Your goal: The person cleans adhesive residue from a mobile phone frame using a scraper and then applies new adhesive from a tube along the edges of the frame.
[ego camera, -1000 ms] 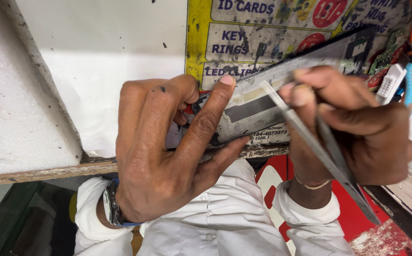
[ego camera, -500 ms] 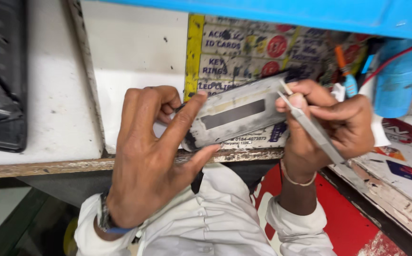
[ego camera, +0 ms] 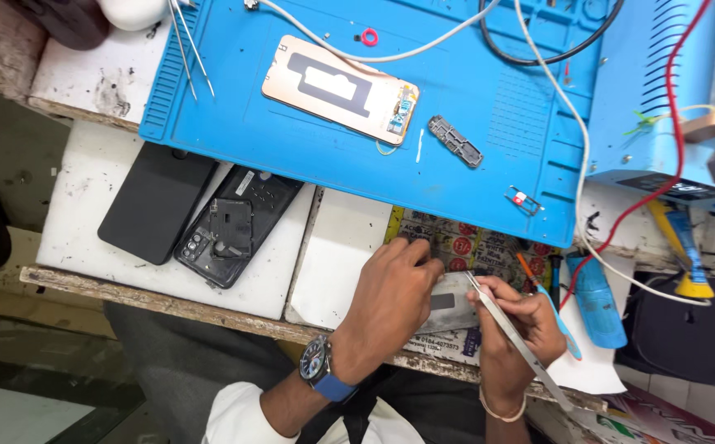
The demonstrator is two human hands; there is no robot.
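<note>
Pulled back now: left hand pinches thin, light, bendy metal plate by its edges; right hand grips tweezers.

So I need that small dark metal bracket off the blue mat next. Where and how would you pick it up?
Probably across its two long edges near the middle, coming straight down from above. The small dark bracket lies flat and slanted on the blue mat, narrow and thin, with bare mat on both long sides. The fine tweezers at the mat's upper left might suit it better than fingers.
</note>
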